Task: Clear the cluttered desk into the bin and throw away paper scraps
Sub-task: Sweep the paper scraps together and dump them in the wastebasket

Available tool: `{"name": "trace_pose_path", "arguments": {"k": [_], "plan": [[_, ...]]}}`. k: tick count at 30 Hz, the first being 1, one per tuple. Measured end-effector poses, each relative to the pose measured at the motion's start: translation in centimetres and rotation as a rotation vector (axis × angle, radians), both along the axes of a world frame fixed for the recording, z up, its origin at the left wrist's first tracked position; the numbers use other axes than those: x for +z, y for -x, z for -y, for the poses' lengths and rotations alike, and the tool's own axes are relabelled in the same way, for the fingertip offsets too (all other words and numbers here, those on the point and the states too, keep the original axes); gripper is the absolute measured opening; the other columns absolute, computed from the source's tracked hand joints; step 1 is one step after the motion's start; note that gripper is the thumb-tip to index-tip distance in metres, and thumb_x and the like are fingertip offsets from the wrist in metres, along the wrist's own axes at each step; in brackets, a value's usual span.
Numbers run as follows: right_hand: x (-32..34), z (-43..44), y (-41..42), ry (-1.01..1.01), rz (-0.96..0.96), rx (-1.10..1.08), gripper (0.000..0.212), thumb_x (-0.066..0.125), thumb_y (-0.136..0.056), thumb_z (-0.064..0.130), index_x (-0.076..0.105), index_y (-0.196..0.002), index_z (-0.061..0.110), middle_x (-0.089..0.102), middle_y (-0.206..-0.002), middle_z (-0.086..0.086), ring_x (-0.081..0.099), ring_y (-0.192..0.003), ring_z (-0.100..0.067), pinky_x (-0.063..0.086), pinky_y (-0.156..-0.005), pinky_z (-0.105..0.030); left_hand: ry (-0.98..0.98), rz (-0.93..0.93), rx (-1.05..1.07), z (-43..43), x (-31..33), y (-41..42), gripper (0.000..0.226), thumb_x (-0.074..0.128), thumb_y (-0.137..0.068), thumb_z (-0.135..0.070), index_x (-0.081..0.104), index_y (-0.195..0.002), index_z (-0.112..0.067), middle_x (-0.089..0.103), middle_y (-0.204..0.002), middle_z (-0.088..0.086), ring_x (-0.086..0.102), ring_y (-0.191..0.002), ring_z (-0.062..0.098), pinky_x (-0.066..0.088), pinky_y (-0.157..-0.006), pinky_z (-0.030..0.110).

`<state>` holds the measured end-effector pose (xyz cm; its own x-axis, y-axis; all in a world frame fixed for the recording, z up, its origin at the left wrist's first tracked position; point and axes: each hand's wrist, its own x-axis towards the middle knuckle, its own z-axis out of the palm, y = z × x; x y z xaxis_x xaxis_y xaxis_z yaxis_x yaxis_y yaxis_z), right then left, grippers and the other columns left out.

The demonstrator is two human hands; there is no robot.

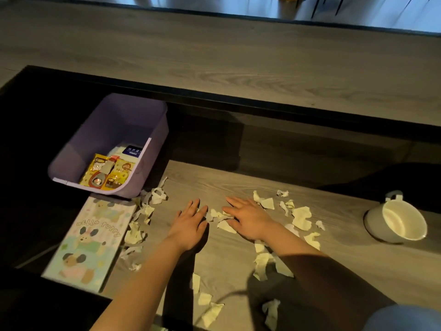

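Yellow packet (102,174) print — possibly snacks — illegible.

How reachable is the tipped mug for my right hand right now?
Probably yes. The right hand rests flat on the desk holding nothing, and only loose paper scraps lie between it and the mug, which lies on its side further right. Nothing upright blocks that path.

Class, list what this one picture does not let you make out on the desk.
Head view: print on the blue label in the bin, too small.
Head view: scraps beneath the right hand, covered by it.
Head view: pale object at the top, cut off by the edge, blurred.
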<state>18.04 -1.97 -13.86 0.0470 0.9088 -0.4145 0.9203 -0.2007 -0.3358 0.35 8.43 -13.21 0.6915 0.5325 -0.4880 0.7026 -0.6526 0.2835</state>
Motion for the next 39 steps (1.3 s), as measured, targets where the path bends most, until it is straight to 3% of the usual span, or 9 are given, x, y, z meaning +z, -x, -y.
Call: {"name": "trace_pose_path", "arguments": {"k": [6, 11, 15, 20, 26, 31, 36, 39], "plan": [[1.0, 2.5, -0.2, -0.041, 0.001, -0.065, 0.054, 0.037, -0.098, 0.042, 0.024, -0.148, 0.026, 0.013, -0.159, -0.001, 0.009, -0.147, -0.018, 0.001, -0.118, -0.041, 0.022, 0.014, 0.06, 2.0, 0.3, -0.2, 0.058, 0.031, -0.098, -0.042, 0.008, -0.149, -0.025, -0.004, -0.159, 0.001, -0.008, -0.146, 0.019, 0.004, -0.119, 0.045], [1.3, 4.4, -2.7, -0.155, 0.042, -0.34, 0.058, 0.037, -0.098, 0.043, 0.017, -0.15, 0.027, 0.009, -0.159, 0.0, 0.005, -0.147, -0.018, 0.003, -0.118, -0.042, -0.012, 0.047, 0.038, 3.3, 0.6, -1.2, 0.062, 0.034, -0.096, -0.045, 0.007, -0.149, -0.028, -0.006, -0.159, 0.0, -0.012, -0.145, 0.02, 0.003, -0.117, 0.048], [0.2, 6.9, -4.9, 0.005, 0.06, -0.521, 0.066, 0.033, -0.096, 0.052, 0.008, -0.151, 0.026, 0.0, -0.16, -0.002, -0.002, -0.147, -0.021, 0.01, -0.119, -0.047, 0.009, 0.037, 0.0, 4.8, 0.1, -1.9, 0.062, 0.034, -0.097, -0.044, 0.005, -0.149, -0.028, -0.008, -0.159, 0.0, -0.012, -0.146, 0.021, 0.002, -0.117, 0.047], [-0.6, 7.4, -3.0, 0.063, 0.001, -0.462, 0.068, 0.034, -0.095, 0.052, 0.002, -0.151, 0.028, -0.008, -0.16, 0.0, -0.009, -0.147, -0.021, 0.001, -0.118, -0.048, 0.021, -0.01, -0.027, 5.6, -0.4, -2.0, 0.062, 0.033, -0.097, -0.045, 0.005, -0.149, -0.03, -0.01, -0.158, -0.002, -0.011, -0.146, 0.02, 0.004, -0.117, 0.047], [0.0, 7.1, -1.0, -0.048, -0.086, -0.369, 0.06, 0.036, -0.097, 0.044, 0.012, -0.15, 0.029, 0.01, -0.159, 0.005, 0.005, -0.147, -0.016, 0.003, -0.118, -0.043, -0.035, 0.03, -0.006, 5.1, 0.0, -2.1, 0.061, 0.033, -0.097, -0.043, 0.008, -0.149, -0.028, -0.005, -0.159, -0.002, -0.01, -0.146, 0.021, 0.003, -0.117, 0.048], [1.2, 9.5, -3.9, -0.267, -0.005, -0.561, 0.054, 0.044, -0.096, 0.037, 0.026, -0.147, 0.028, 0.028, -0.154, 0.002, 0.021, -0.143, -0.018, 0.015, -0.117, -0.039, -0.082, 0.041, -0.084, 4.9, 0.8, -4.7, 0.061, 0.032, -0.097, -0.045, 0.005, -0.149, -0.028, -0.007, -0.159, -0.002, -0.011, -0.145, 0.021, 0.002, -0.117, 0.048], [0.5, 13.9, -7.0, -0.09, -0.013, -0.838, 0.066, 0.046, -0.094, 0.042, 0.014, -0.15, 0.024, 0.008, -0.159, -0.002, 0.006, -0.147, -0.022, 0.015, -0.119, -0.043, -0.044, 0.038, -0.174, 6.1, 1.3, -8.4, 0.062, 0.031, -0.097, -0.046, 0.003, -0.149, -0.028, -0.01, -0.158, -0.001, -0.013, -0.145, 0.021, 0.002, -0.117, 0.048], [0.2, 15.1, -6.5, -0.026, -0.073, -0.845, 0.072, 0.045, -0.094, 0.047, 0.007, -0.15, 0.024, 0.0, -0.16, 0.0, -0.001, -0.147, -0.02, 0.012, -0.12, -0.04, -0.02, 0.043, -0.2, 7.0, 0.9, -9.4, 0.064, 0.033, -0.096, -0.046, 0.003, -0.149, -0.028, -0.009, -0.158, -0.001, -0.012, -0.145, 0.021, 0.001, -0.117, 0.048]]}}
